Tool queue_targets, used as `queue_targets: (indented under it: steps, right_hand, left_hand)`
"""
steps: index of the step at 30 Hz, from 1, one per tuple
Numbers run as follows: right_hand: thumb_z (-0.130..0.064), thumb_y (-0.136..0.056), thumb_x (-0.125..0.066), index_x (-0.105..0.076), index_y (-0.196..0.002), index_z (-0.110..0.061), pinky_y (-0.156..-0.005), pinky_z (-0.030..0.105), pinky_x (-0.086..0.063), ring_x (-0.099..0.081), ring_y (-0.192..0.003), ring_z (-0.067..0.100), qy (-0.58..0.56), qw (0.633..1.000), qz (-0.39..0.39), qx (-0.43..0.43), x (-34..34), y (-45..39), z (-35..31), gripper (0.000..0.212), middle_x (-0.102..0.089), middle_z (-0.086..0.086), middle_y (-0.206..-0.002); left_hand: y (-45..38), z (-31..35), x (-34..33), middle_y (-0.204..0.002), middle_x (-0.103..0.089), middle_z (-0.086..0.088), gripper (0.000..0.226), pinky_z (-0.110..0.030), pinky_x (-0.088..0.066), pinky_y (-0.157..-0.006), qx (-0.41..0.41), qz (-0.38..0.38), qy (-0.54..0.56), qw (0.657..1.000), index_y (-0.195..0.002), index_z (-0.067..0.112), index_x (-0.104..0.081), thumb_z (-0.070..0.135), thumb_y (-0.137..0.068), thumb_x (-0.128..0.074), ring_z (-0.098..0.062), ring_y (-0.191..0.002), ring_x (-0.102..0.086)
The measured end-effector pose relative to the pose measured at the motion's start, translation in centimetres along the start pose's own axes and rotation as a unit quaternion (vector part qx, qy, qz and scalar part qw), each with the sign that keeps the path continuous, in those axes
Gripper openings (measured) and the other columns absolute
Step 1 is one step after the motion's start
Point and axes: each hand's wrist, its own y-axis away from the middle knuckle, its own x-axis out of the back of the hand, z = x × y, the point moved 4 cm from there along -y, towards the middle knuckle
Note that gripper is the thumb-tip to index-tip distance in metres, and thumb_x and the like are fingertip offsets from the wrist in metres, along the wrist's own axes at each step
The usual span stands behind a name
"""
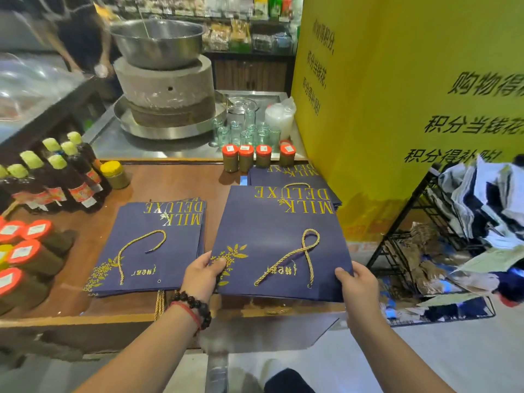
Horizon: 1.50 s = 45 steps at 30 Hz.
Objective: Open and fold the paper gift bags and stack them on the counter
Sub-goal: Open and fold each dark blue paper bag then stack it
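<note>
A flat navy paper gift bag (272, 236) with gold "MILK DELUXE" lettering and a gold rope handle lies over the wooden counter (158, 182). My left hand (202, 275) pinches its near left corner, thumb on top. My right hand (355, 285) grips its near right corner. A stack of the same flat bags (158, 245) lies to the left on the counter. Another pile of these bags (283, 177) sits behind the held one, partly covered by it.
Dark bottles with green caps (56, 180) and orange-lidded jars (25, 256) crowd the counter's left. Several orange-lidded jars (258, 158) stand at the back. A stone mill with a steel bowl (164, 89) sits beyond. A yellow sign (397, 109) and a wire rack of paper (453, 239) stand right.
</note>
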Motion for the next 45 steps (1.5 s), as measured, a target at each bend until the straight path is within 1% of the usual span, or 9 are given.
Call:
queue_targets:
  steps: [4, 6, 10, 19, 25, 32, 34, 39, 45]
  right_hand:
    - [-0.004, -0.089, -0.059, -0.067, -0.082, -0.009, -0.073, 0.042, -0.053, -0.066, -0.080, 0.026, 0.021, 1.000, 0.011, 0.006, -0.4, -4.2, -1.3, 0.011, -0.072, 0.007, -0.082]
    - [-0.007, -0.088, -0.060, -0.067, -0.078, -0.008, -0.075, 0.045, -0.053, -0.066, -0.079, 0.030, 0.051, 0.999, 0.006, 0.000, -0.9, -7.0, -1.3, 0.012, -0.072, 0.008, -0.079]
    - [-0.012, -0.083, -0.061, -0.066, -0.078, -0.009, -0.076, 0.050, -0.053, -0.068, -0.081, 0.035, 0.084, 0.995, -0.017, -0.041, -2.2, -13.3, -0.2, 0.008, -0.072, 0.008, -0.076]
    - [-0.015, -0.090, -0.060, -0.064, -0.091, -0.019, -0.085, 0.041, -0.051, -0.063, -0.088, 0.026, 0.128, 0.991, -0.023, -0.028, -4.6, -25.8, -3.4, 0.006, -0.069, 0.004, -0.091]
    - [-0.012, -0.091, -0.052, -0.065, -0.091, -0.013, -0.078, 0.040, -0.048, -0.060, -0.085, 0.033, 0.179, 0.983, -0.023, -0.018, -6.8, -31.4, -3.5, 0.013, -0.069, 0.013, -0.092]
    - [-0.015, -0.095, -0.051, -0.061, -0.124, -0.006, -0.089, 0.039, -0.041, -0.058, -0.108, 0.037, 0.220, 0.974, -0.007, -0.048, -8.6, -34.5, -1.2, 0.031, -0.065, 0.018, -0.117]
    - [-0.013, -0.095, -0.051, -0.062, -0.120, -0.006, -0.087, 0.040, -0.042, -0.059, -0.103, 0.037, 0.237, 0.970, -0.006, -0.046, -8.9, -34.7, -1.0, 0.029, -0.066, 0.020, -0.114]
    - [-0.025, -0.093, -0.046, -0.061, -0.114, -0.010, -0.083, 0.045, -0.046, -0.059, -0.099, 0.041, 0.311, 0.949, -0.018, -0.041, -8.9, -35.1, -1.0, 0.030, -0.065, 0.019, -0.111]
    - [-0.027, -0.091, -0.055, -0.058, -0.125, -0.015, -0.092, 0.046, -0.043, -0.051, -0.116, 0.032, 0.480, 0.869, -0.005, 0.118, -9.8, -32.8, -3.8, 0.036, -0.056, 0.007, -0.126]
  left_hand:
    - [-3.4, 0.9, -1.8, -0.105, -0.071, -0.009, 0.027, -0.048, -0.049, -0.097, 0.008, 0.033, 0.001, 0.999, -0.111, 0.006, -0.066, 0.017, -0.086, -0.070, -0.028, -0.100, -0.066]
    - [-4.4, 2.1, -3.4, -0.086, -0.068, -0.008, 0.003, -0.038, -0.052, -0.089, 0.013, 0.049, -0.002, 0.999, -0.087, 0.011, -0.065, 0.011, -0.088, -0.068, -0.026, -0.087, -0.064]
    - [-8.2, 2.4, -6.5, -0.064, -0.054, -0.004, 0.031, -0.025, -0.046, -0.059, 0.057, 0.099, -0.004, 0.993, -0.061, 0.014, -0.048, 0.006, -0.085, -0.068, -0.023, -0.066, -0.054]
    - [-19.1, 3.5, -12.4, -0.055, -0.067, 0.003, 0.024, -0.041, -0.055, -0.077, 0.075, 0.106, -0.075, 0.989, -0.062, 0.011, -0.067, 0.034, -0.054, -0.063, -0.024, -0.067, -0.067]
    - [-21.7, 5.9, -15.3, -0.061, -0.064, 0.006, 0.023, -0.032, -0.045, -0.075, 0.095, 0.129, -0.152, 0.975, -0.062, 0.017, -0.061, 0.032, -0.080, -0.065, -0.020, -0.078, -0.060]
    - [-25.6, 4.2, -16.6, -0.100, -0.051, -0.001, 0.014, -0.033, -0.034, -0.099, 0.122, 0.084, -0.245, 0.958, -0.078, 0.032, -0.046, 0.043, -0.082, -0.054, -0.027, -0.119, -0.040]
    - [-26.3, 4.0, -16.8, -0.100, -0.055, -0.003, 0.017, -0.033, -0.032, -0.098, 0.113, 0.074, -0.288, 0.948, -0.096, 0.028, -0.054, 0.042, -0.086, -0.053, -0.031, -0.120, -0.039]
    - [-27.7, 3.1, -16.7, -0.092, -0.051, -0.002, 0.019, -0.037, -0.037, -0.095, 0.097, 0.070, -0.343, 0.932, -0.082, 0.022, -0.048, 0.038, -0.088, -0.054, -0.034, -0.111, -0.045]
    - [-26.7, 3.6, -15.4, -0.126, -0.055, -0.015, 0.038, -0.036, -0.034, -0.099, 0.054, 0.040, -0.361, 0.930, -0.118, 0.008, -0.055, 0.037, -0.094, -0.051, -0.034, -0.124, -0.042]
